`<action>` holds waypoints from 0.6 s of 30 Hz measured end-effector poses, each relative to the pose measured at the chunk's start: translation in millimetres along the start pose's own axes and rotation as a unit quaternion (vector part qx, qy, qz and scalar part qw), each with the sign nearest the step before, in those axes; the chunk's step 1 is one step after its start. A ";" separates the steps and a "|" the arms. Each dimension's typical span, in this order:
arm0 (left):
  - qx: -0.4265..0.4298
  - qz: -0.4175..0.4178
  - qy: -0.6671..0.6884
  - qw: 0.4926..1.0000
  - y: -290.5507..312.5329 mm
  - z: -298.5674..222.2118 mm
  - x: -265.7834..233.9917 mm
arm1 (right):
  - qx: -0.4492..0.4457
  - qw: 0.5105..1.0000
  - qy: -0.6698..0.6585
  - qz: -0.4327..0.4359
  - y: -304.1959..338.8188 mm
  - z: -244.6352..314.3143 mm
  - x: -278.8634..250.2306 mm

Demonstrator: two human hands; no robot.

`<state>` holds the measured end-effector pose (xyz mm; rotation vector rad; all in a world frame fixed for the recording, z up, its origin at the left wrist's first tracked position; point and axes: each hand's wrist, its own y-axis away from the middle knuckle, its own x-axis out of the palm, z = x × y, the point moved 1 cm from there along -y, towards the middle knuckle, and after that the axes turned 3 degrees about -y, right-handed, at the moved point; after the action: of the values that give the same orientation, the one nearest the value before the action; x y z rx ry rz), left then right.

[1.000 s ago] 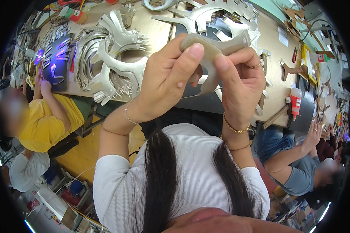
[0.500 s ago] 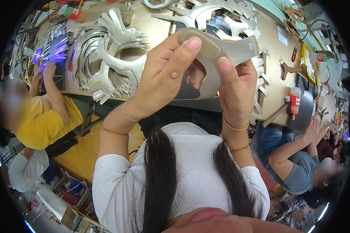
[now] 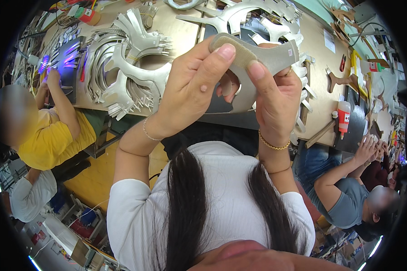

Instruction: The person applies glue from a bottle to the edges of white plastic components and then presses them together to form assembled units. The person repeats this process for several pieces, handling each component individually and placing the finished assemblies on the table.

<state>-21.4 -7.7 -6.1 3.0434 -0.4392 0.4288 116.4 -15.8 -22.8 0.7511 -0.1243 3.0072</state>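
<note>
Above the table edge, both hands hold a curved, flat silvery-grey leather-like piece (image 3: 282, 55), raised and tilted. A rounded beige patch (image 3: 240, 55) lies on its upper left part. My left hand (image 3: 187, 86) grips that end, its thumb pressed on the patch and its fingers curled behind. My right hand (image 3: 276, 97) pinches the piece at the middle, the thumb tip at the patch's lower right edge and the other fingers mostly hidden behind. A small pale tag sits near the right end. Directly behind lies a heap of similar silvery pieces (image 3: 276, 30).
Stacked silvery pieces (image 3: 142, 74) cover the table on the left. A red-and-white bottle (image 3: 343, 116) and a brown cut piece (image 3: 337, 81) lie to the right. One co-worker in a yellow shirt (image 3: 49, 140) sits left; another in a grey-blue shirt (image 3: 343, 196) sits right.
My right thumb has shifted slightly up and left, onto the patch's edge. The piece has barely moved. The co-worker at the right has moved their hands a little.
</note>
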 end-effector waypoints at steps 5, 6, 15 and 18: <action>0.004 0.002 0.000 1.000 -0.6 0.4 -0.1 | -0.009 1.000 -0.014 0.005 -1.4 -1.3 0.9; 0.004 0.002 0.004 1.000 -0.7 0.6 0.1 | -0.011 1.000 -0.012 0.005 -1.4 -1.0 1.2; 0.001 -0.008 0.025 1.000 -0.9 5.5 -1.0 | -0.013 1.000 -0.006 0.002 -0.6 -4.0 0.7; 0.023 -0.036 -0.008 0.999 1.0 14.0 -1.1 | -0.007 1.000 0.000 -0.020 3.5 -8.5 0.9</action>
<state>-19.0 -9.4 -19.8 3.0974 -0.3252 0.4162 111.4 -18.6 -30.2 0.7438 -0.1276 2.9661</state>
